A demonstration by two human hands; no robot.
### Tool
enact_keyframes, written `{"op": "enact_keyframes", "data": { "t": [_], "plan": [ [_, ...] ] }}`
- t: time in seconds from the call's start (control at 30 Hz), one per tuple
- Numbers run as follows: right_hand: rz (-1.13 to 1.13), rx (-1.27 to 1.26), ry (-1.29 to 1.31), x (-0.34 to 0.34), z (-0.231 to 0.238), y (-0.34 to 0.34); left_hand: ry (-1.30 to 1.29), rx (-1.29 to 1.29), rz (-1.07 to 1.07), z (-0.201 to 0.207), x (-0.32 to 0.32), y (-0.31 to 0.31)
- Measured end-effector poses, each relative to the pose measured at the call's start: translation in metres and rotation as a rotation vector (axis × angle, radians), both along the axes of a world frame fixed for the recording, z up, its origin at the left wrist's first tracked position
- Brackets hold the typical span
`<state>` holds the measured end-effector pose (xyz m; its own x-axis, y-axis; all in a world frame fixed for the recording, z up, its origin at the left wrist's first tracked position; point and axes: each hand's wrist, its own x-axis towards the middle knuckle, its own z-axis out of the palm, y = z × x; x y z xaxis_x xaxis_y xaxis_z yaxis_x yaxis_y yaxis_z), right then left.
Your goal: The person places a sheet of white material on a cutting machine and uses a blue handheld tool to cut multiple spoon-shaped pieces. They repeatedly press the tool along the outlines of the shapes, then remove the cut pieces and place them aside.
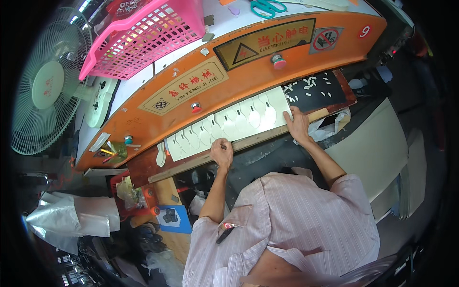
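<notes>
A long pale sheet lies across the machine bed, marked with a row of outlined insole-like shapes, each with a small dark slot. My right hand grips the sheet's right end, thumb on top near the corner. At the near edge, around the middle, my left hand is closed, fingertips pinched together against the sheet; what they hold is hidden. Beyond the right end, small white slivers are scattered on a black pad. Loose cut pieces of the same outline lie by the left end.
An orange machine beam with red push buttons runs behind the sheet. On top stand a pink basket and teal scissors. A fan is at far left. Large pale sheets are stacked at right.
</notes>
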<state>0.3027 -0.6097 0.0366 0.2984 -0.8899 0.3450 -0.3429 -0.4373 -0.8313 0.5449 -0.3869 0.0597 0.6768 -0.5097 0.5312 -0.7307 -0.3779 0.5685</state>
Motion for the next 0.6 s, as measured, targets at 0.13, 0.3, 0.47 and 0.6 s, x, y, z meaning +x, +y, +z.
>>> {"op": "enact_keyframes", "data": {
  "t": [0.13,0.3,0.47,0.6],
  "plan": [
    [-0.044,-0.031,0.068,0.0,-0.005,0.006,0.085,0.06,0.07,0.007,-0.004,-0.001],
    [-0.003,-0.061,0.097,-0.001,-0.014,0.006,0.208,0.062,0.1,0.0,-0.004,0.008],
    [0.012,-0.032,0.114,-0.005,-0.008,0.004,0.156,0.023,0.031,-0.013,-0.007,0.018],
    [-0.015,0.04,0.213,0.006,0.038,-0.024,0.23,-0.104,-0.011,0.017,-0.016,0.017]
  ]
}}
